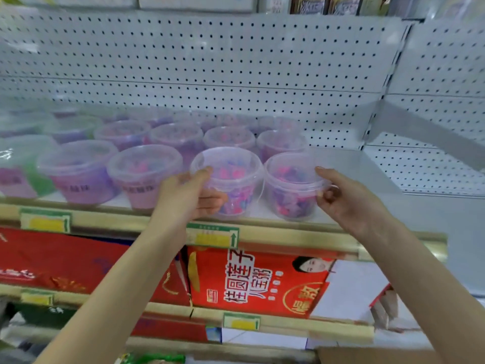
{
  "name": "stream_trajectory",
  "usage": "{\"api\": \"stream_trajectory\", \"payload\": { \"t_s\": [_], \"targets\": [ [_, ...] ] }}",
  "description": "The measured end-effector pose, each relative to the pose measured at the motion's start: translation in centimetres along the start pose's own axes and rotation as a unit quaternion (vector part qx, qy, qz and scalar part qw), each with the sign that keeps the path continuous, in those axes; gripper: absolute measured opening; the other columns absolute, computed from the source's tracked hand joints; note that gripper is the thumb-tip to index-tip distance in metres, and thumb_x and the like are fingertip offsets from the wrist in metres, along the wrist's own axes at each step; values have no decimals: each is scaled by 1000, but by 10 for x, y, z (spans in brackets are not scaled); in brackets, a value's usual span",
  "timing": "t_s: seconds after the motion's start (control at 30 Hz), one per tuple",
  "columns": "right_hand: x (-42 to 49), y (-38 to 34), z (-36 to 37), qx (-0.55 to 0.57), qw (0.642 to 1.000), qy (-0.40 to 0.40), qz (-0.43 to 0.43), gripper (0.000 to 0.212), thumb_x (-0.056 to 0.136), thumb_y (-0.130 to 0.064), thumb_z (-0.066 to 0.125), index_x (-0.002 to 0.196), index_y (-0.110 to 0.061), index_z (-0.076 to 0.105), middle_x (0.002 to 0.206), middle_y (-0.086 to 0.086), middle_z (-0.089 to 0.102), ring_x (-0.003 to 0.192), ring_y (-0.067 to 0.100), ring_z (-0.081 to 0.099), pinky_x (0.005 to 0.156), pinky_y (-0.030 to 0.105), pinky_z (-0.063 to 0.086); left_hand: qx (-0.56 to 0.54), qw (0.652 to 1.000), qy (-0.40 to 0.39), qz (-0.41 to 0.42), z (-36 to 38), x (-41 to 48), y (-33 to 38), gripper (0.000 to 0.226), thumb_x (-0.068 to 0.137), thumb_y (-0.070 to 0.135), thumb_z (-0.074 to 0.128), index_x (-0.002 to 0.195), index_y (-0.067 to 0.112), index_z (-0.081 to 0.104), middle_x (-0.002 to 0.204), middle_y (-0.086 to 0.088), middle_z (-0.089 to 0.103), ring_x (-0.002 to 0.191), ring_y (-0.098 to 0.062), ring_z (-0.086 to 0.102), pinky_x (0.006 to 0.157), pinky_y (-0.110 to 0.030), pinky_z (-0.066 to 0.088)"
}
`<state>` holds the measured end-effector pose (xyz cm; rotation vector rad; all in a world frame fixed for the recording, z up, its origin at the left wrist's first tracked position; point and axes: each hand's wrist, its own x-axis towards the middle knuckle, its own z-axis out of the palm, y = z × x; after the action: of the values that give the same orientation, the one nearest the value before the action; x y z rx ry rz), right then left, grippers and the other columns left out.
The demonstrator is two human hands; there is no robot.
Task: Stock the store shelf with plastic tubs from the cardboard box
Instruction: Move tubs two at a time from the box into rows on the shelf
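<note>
Several clear plastic tubs with pink and purple contents stand in rows on the white shelf (349,164). My left hand (189,195) grips one tub (231,179) at the shelf's front edge, thumb on its rim and fingers round its side. My right hand (346,198) holds the tub to its right (291,187), the last in the front row, thumb on the lid's edge and fingers curled at its right side. A corner of the cardboard box (372,355) shows at the bottom right.
The white pegboard back wall (236,61) rises behind the tubs. The shelf is bare to the right of the last tub. Red cartons (257,279) fill the shelf below. Yellow price tags (212,237) sit on the shelf's front rail.
</note>
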<state>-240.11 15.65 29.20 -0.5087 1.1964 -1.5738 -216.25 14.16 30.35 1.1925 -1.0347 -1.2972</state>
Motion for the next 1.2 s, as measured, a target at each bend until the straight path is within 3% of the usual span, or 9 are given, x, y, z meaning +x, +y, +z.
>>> {"api": "stream_trajectory", "payload": {
  "t_s": [0.13,0.23,0.43,0.63,0.7,0.77,0.83,1.07,1.2],
  "targets": [
    [11,-4,-12,-36,998,-26,39,28,78,-22,73,94,-6,58,70,4,44,51,12,43,50,19,49,35,999,9,-24,2,22,6,21,90,31,58,84,13,53,50,-7,67,39,-10,60,50,-21,56],
    [8,-10,-20,-208,978,-6,-19,43,80,-40,68,101,-6,53,88,9,54,65,19,54,54,25,51,61,998,-1,-8,1,27,7,20,93,32,55,98,12,54,51,-7,67,40,-12,60,48,-20,55],
    [-7,-11,-12,-459,796,28,-394,23,81,-37,68,99,-24,61,95,-6,59,87,14,56,77,26,47,81,995,-8,53,2,24,6,18,96,27,49,113,24,49,47,-5,65,39,-10,60,43,-16,50],
    [-7,13,5,-640,596,-61,-481,42,83,-47,58,118,-22,62,117,-1,62,104,25,55,84,32,39,155,985,32,66,-2,27,-2,36,95,37,46,130,27,48,43,-3,60,37,-8,55,49,-24,53],
    [-6,14,4,-647,589,-57,-481,42,84,-47,59,119,-24,63,120,-2,63,107,25,55,84,30,36,337,928,61,146,-9,18,-4,47,93,49,42,134,28,45,51,-3,61,49,-12,59,57,-30,50],
    [-4,12,1,-643,597,-61,-475,40,84,-46,61,118,-25,65,121,-4,64,110,23,55,84,28,36,535,785,135,283,-9,6,-3,49,91,55,38,128,27,52,67,-5,67,71,-26,63,61,-34,40],
    [-3,6,-2,-648,603,-80,-458,38,83,-44,63,118,-27,65,123,-5,63,112,21,55,87,31,40,565,714,153,384,4,-3,5,44,91,53,42,115,23,64,80,-4,69,85,-32,62,60,-33,37],
    [-5,-47,-26,-622,684,-235,-301,27,79,-30,69,104,-39,65,121,-15,61,123,-7,45,105,14,30,644,685,-40,338,29,31,-5,58,84,57,51,130,22,53,140,-2,49,132,-23,38,104,-36,33],
    [-11,-39,-13,-636,684,-139,-329,39,79,-57,56,108,-32,65,115,-16,63,112,5,53,95,20,38,536,757,-216,305,13,40,15,49,83,28,66,130,22,53,144,3,43,134,-7,31,100,-2,14]
  ]
}}
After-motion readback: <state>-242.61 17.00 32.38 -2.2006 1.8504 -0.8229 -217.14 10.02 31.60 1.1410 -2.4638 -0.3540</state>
